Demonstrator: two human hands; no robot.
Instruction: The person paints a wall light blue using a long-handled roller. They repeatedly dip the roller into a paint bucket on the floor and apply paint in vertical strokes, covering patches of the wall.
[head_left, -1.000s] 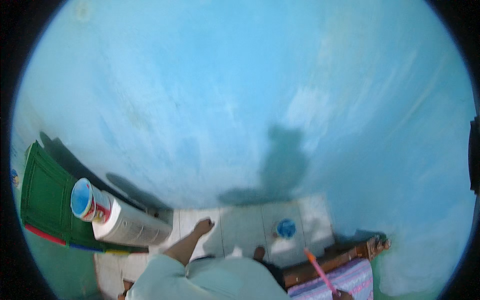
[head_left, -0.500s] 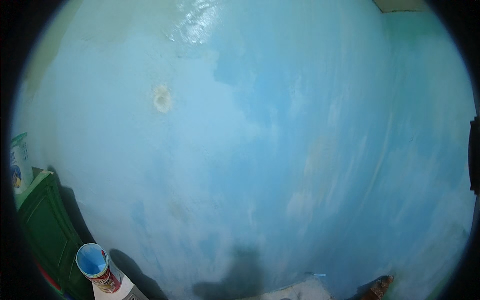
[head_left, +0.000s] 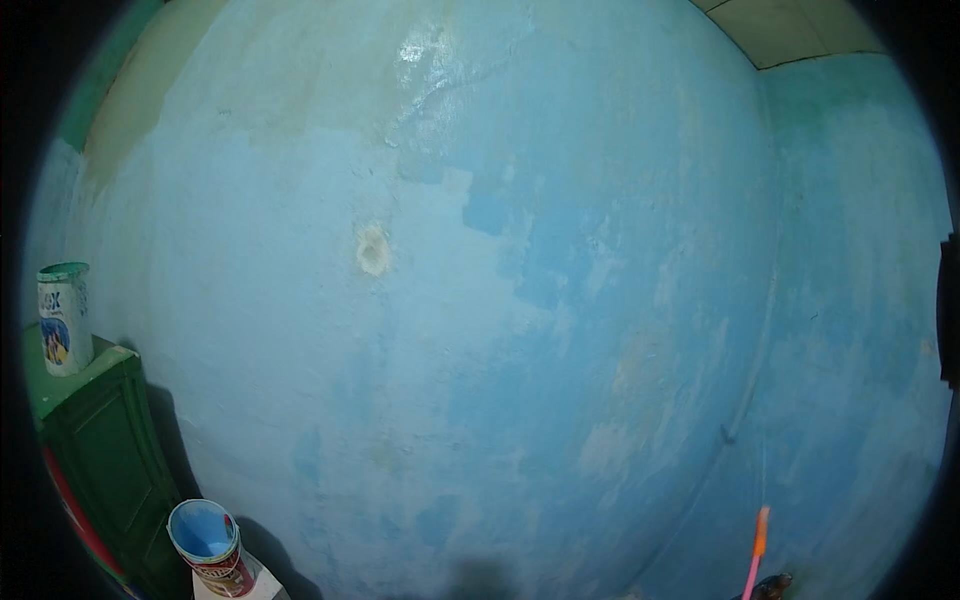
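Neither my left hand nor my right hand shows. Ahead stands a wall (head_left: pixel 400 350) with patchy light and deeper blue paint, a wet shiny patch (head_left: pixel 425 55) near the top and a pale round plastered spot (head_left: pixel 374 250) left of the middle. A thin pink rod with an orange end (head_left: pixel 759 535) rises from the lower edge at the right; whatever holds it is out of sight. At the lower left, an open paint bucket (head_left: pixel 228 575), blue inside, sits on a white support (head_left: pixel 265 588).
A green cabinet (head_left: pixel 110 440) stands at the left, bearing a tall white container (head_left: pixel 65 325) with a green rim. Part of the ceiling (head_left: pixel 800 28) shows at the upper right, above the wall corner. A dark brown object (head_left: pixel 774 587) lies low at the right.
My view has tilted upward and shifted left, bringing in more ceiling and cabinet. The pink and orange rod has come into view at the lower right. The shadow on the wall now sits lower.
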